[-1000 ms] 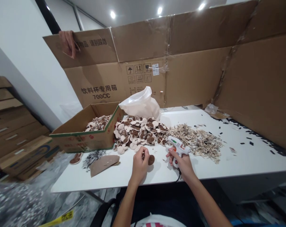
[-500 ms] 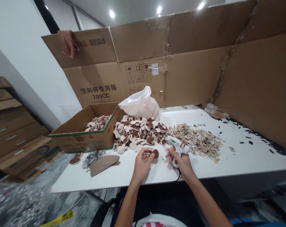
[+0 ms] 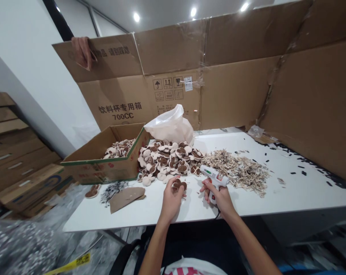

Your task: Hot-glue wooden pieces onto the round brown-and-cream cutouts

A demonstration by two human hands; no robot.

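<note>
My left hand point(image 3: 172, 198) is closed on a small brown patch point(image 3: 179, 185) with rounded lobes, just above the table's front part. Its far side and my fingertips behind it are partly hidden. In my right hand point(image 3: 219, 196) is a white glue gun point(image 3: 213, 175), its nozzle pointing up and left, my fingers wrapped round the handle. The gun is apart from the patch. Just beyond both hands lies a heap of cream and brown lobed patches point(image 3: 164, 160). To its right spreads a pile of thin beige strips point(image 3: 237, 170).
A cardboard box point(image 3: 104, 170) holding more patches stands at the left. Torn cardboard point(image 3: 127, 199) and dark scraps point(image 3: 111, 191) lie on the white table point(image 3: 290, 194). A white plastic bag point(image 3: 173, 126) sits behind the heap. Tall cardboard walls point(image 3: 232, 91) enclose the back and right; another person's hand point(image 3: 82, 52) rests on top.
The brown patch has turned and drawn in closer to my left fingers. My right hand holds the glue gun in nearly the same place.
</note>
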